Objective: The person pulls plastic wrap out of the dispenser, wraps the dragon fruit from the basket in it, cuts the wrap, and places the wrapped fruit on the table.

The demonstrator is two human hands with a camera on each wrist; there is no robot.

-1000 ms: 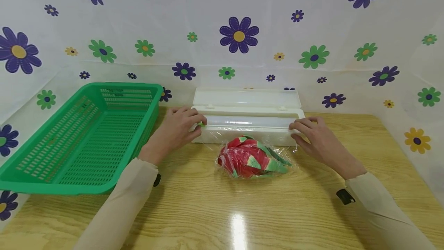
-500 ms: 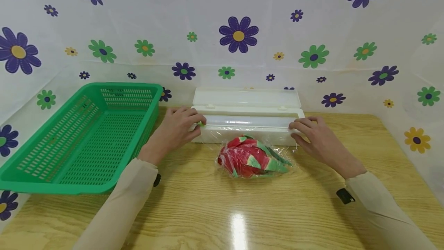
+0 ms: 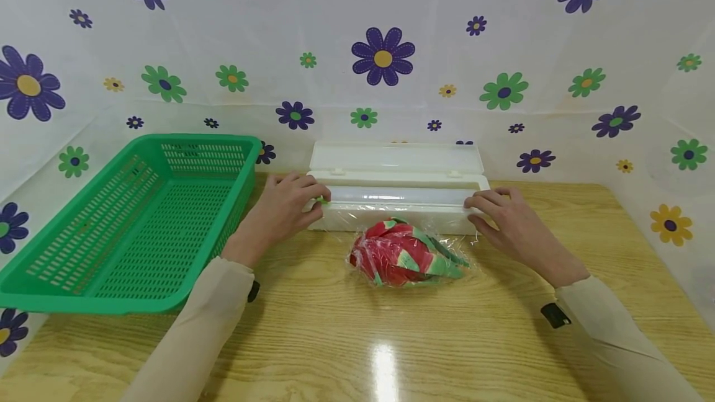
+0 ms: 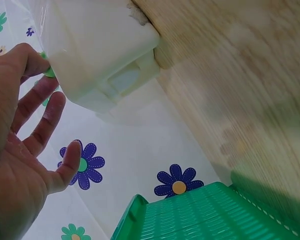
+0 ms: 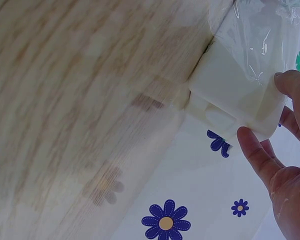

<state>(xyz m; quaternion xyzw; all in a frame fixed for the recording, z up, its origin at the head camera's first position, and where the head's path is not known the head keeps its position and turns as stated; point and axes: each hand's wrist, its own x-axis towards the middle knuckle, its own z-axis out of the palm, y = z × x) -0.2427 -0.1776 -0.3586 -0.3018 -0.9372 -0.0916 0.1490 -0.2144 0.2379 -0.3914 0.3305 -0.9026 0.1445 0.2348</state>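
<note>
A long white cling film dispenser (image 3: pixel 341 220) lies at the back of the table, its lid (image 3: pixel 396 157) tipped back. Inside sits the film roll (image 3: pixel 391 195), and clear film runs from it over the front edge. My left hand (image 3: pixel 282 209) is at the dispenser's left end, pinching a small green slider (image 4: pixel 49 72) between thumb and forefinger. At the opposite end my right hand (image 3: pixel 516 228) grips the corner, thumb on the front and fingers at the rim and end wall. A red and green dragon fruit (image 3: pixel 399 256) under clear film lies just before the dispenser.
A large green plastic basket (image 3: pixel 151 228) stands at the left, close to my left forearm. Behind everything hangs a white flower-print cloth (image 3: pixel 329 23). The wooden table (image 3: pixel 313 327) reaches toward me, with its right edge beyond my right arm.
</note>
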